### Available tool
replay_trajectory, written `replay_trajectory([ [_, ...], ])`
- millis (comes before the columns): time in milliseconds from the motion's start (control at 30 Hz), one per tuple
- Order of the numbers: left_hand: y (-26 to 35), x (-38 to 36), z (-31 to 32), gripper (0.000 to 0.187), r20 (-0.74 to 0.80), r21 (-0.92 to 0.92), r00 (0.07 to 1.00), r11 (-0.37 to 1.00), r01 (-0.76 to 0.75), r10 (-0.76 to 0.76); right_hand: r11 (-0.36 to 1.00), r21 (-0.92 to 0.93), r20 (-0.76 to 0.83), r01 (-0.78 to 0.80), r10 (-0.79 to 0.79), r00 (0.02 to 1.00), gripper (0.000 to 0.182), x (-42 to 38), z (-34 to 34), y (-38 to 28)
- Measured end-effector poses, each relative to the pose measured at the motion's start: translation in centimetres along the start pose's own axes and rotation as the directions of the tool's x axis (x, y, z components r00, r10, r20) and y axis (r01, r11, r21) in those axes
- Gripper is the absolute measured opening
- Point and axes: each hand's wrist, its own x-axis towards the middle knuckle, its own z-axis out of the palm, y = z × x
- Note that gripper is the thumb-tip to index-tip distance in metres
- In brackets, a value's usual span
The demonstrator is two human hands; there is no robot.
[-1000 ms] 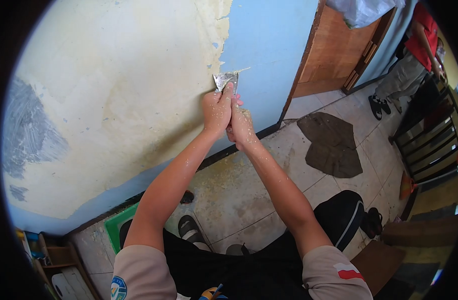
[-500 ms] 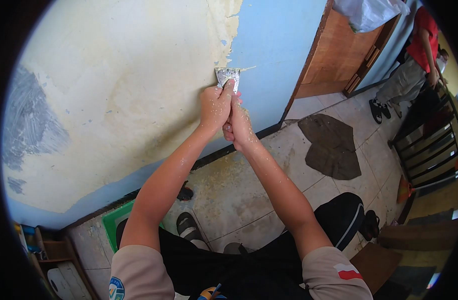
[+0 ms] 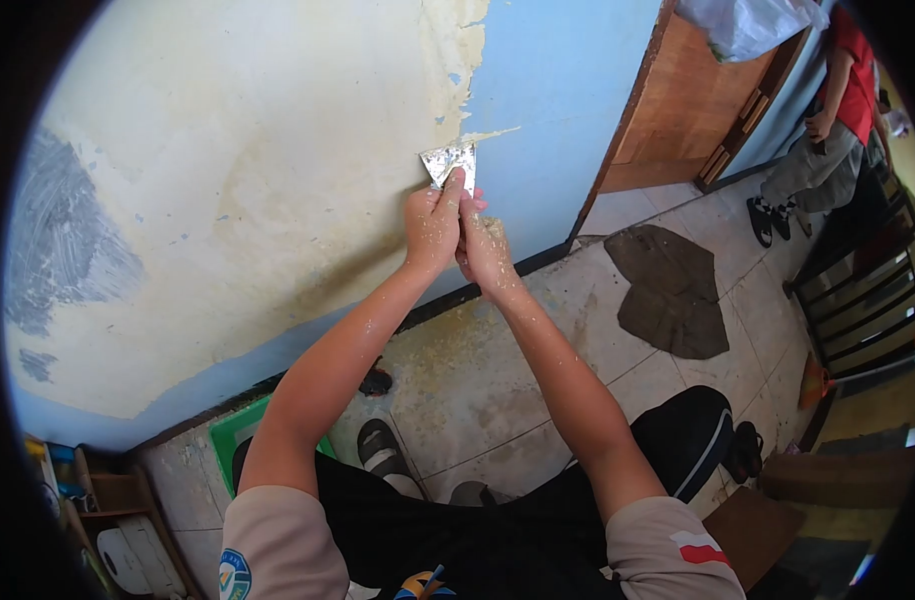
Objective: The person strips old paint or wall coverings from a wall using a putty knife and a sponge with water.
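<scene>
Both arms stretched fwd & up to the wall (image 3: 228,200), elbows nearly straight, forearms dusted w/ pale flecks. Left hand (image 3: 433,228) and right hand (image 3: 486,252) pressed together side by side, both clamped round the handle of one scraper (image 3: 451,163); handle itself hidden inside the fists. Left index finger lies up along the back of the blade, tip touching the metal. Blade sticks out just above the knuckles, flat vs the wall, its top edge right at the ragged border where bare cream plaster meets the blue paint (image 3: 548,90). A thin curl of lifted paint (image 3: 493,133) runs rightward from just above the blade's upper corner. Vs 0.5 s ago: blade now tilted a bit more, its left corner lower, and hands sit slightly further right; grip unchanged, both fists stay locked on the tool. Paint curl looks longer than before. Below: tiled floor (image 3: 478,390) w/ yellowish dust, dark cloth (image 3: 673,295) on the tiles to the right, green tray (image 3: 233,440) by the wall base, the person's sandalled foot (image 3: 383,455) near it. Wooden door (image 3: 688,90) at right; another person (image 3: 828,130) in a red top stands far right, well apart.
</scene>
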Motion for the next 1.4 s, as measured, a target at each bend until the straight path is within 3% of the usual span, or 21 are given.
replay_trajectory([
  [167,-0.2,0.2,0.7,0.049,-0.019,-0.109,1.000,0.994,-0.004,0.002,0.993,-0.105,-0.006,0.060,-0.060,0.998,0.054,0.6,-0.6,-0.1],
  [267,0.3,0.5,1.0,0.048,-0.039,-0.144,0.998,0.989,-0.044,0.039,0.995,-0.077,0.026,0.057,-0.055,0.998,0.052,0.9,-1.0,-1.0],
  [367,0.9,0.5,0.8,0.047,-0.034,-0.049,0.999,0.998,-0.035,0.033,0.997,-0.075,0.055,-0.024,0.028,0.998,0.052,0.8,-1.0,-1.4],
  [667,1.4,0.6,1.1,0.046,-0.049,-0.088,0.998,0.996,-0.029,0.025,0.995,-0.078,0.002,0.064,-0.064,0.998,0.055,0.6,-0.1,-1.6],
  [800,1.9,0.8,1.0,0.047,-0.049,-0.057,0.998,0.998,-0.031,0.029,0.996,-0.092,0.004,0.018,-0.018,1.000,0.055,0.7,-0.1,-2.2],
  [867,3.0,1.4,1.2,0.047,-0.032,-0.151,0.998,0.987,-0.059,0.054,0.974,-0.159,0.020,0.163,-0.162,0.987,0.053,1.2,-0.3,-3.4],
  [1000,4.6,1.8,1.6,0.047,-0.054,-0.123,0.996,0.990,-0.076,0.070,0.982,-0.123,0.040,0.141,-0.137,0.990,0.053,1.6,0.1,-4.4],
  [1133,1.8,0.7,1.1,0.045,-0.076,-0.122,0.996,0.991,-0.064,0.055,0.980,-0.173,-0.030,0.101,-0.108,0.994,0.052,1.2,-0.3,-1.3],
  [1300,2.4,1.0,0.7,0.044,-0.033,-0.036,0.998,0.998,-0.053,0.051,0.999,-0.035,0.041,0.020,-0.019,0.999,0.053,0.1,0.2,-2.6],
  [1400,5.4,2.2,1.3,0.043,-0.036,-0.064,0.995,0.994,-0.093,0.091,0.997,-0.066,0.133,0.041,-0.032,0.991,0.057,1.2,0.5,-5.1],
])
